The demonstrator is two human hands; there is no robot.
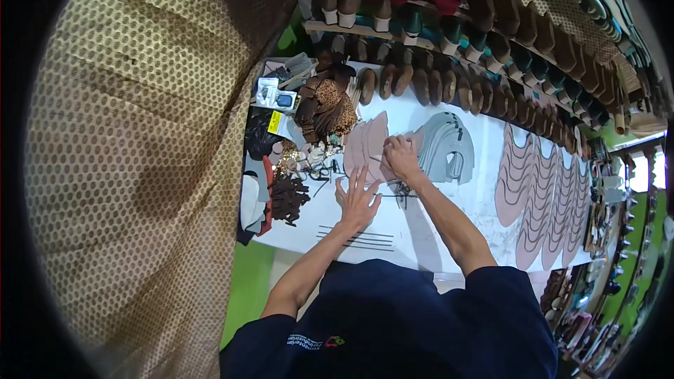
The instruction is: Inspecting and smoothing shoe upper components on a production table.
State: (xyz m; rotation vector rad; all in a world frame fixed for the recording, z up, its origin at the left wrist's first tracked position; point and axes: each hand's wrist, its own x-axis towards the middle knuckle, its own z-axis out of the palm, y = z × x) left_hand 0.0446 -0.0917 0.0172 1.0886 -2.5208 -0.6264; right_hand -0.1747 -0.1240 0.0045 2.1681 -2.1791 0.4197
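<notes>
Nearest, a dark navy shirt point(393, 323) is filling the bottom of the view, w/ both bare forearms reaching out over a white worktable point(449, 231). Thin dark strips point(354, 237) are lying in parallel on the near edge of the table, just in front of the left hand point(357, 200). That hand is lying flat, fingers spread wide open, palm down, gripping nothing; its fingertips are pressing on the near edge of the pinkish cut pieces point(365, 146). Slightly farther & to the right, the right hand point(401, 156) is curled, fingers bent down onto the same pink pieces where they're meeting a stack of grey cut pieces point(444, 146); prob. pinching an edge, but can't tell for sure, too small. So the pink pieces are sitting mid-table, under both hands, touching the grey stack on its left side. Left of the hands, a clutter of dark scraps point(288, 196) & brown patterned pieces point(326, 109) is piling up. Far right on the table, rows of pink wavy-edged pieces point(540, 189) are lying overlapped. Farthest, shelves point(351, 28) are running along the back, carrying rows of shoe lasts & shoes point(435, 35). A dotted tan curtain point(140, 133) is hanging at left.
</notes>
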